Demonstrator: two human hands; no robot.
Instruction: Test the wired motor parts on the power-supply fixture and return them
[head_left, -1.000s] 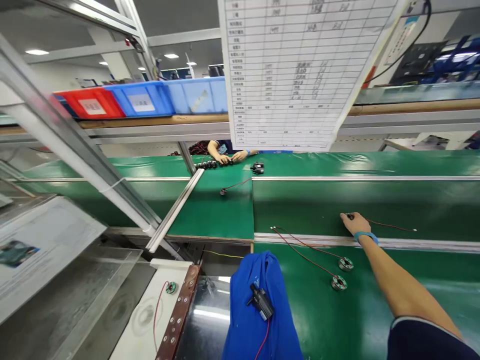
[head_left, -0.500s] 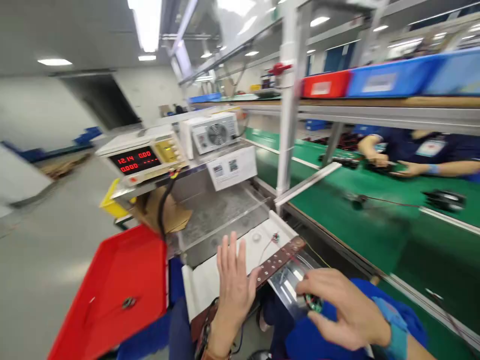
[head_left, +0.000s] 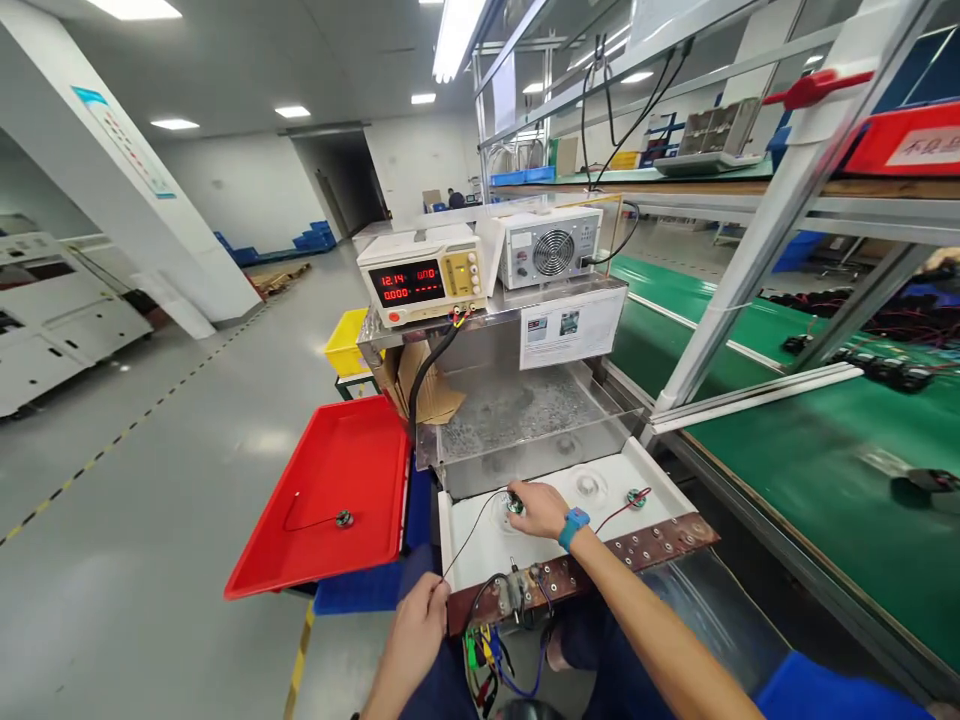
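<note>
My right hand (head_left: 544, 510) pinches a small round circuit board (head_left: 515, 502) over a clear round holder on the left of the white tray (head_left: 476, 555). A thin dark wire (head_left: 474, 525) runs from this board down to my left hand (head_left: 421, 618), whose closed fingers grip its end at the tray's left corner. Farther right in the same tray lies a second round board (head_left: 636, 498) with red wires. Along the tray's near edge runs a brown strip (head_left: 652, 545) with metal studs and clips.
A red tray (head_left: 360, 460) at the left holds another wired board (head_left: 344, 518). Behind the white tray stand a clear shield, a power supply (head_left: 424, 280) with red digits and a fan-vented unit (head_left: 551, 250). A green bench (head_left: 787, 440) and slanted post (head_left: 750, 260) are on the right.
My view has swung left. My right hand has carried the board from the right side into the white tray. My left hand, flat and open before, has drawn back and closed on the wire.
</note>
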